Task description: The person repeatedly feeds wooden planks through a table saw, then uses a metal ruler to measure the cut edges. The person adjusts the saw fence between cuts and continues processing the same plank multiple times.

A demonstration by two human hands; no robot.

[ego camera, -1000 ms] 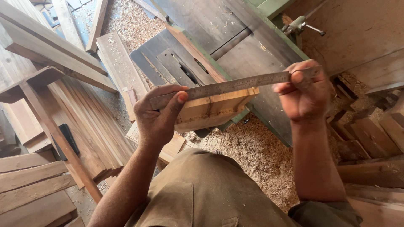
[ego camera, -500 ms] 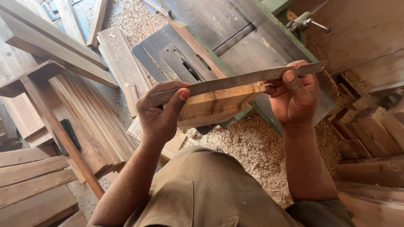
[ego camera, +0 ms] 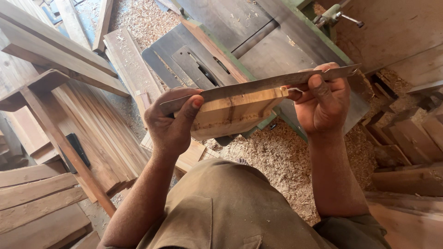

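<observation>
A long thin grey metal strip (ego camera: 258, 85) lies along the top edge of a short light-coloured wooden board (ego camera: 233, 113), both held up in front of me. My left hand (ego camera: 173, 122) grips the left end of board and strip, thumb pressed on the face. My right hand (ego camera: 323, 103) clamps the right end, thumb over the strip, fingers behind. The strip juts out past the right hand.
A grey and green woodworking machine table (ego camera: 263, 37) with a slotted plate (ego camera: 194, 62) lies below. Sawdust (ego camera: 277, 157) covers the floor. Planks (ego camera: 50, 92) are stacked at the left, wood offcuts (ego camera: 406, 138) piled at the right. A black flat object (ego camera: 77, 150) rests on the left boards.
Both hands, with the board and strip, have stayed in roughly the same pose; the strip's right end has tilted slightly upward and the view has shifted a little.
</observation>
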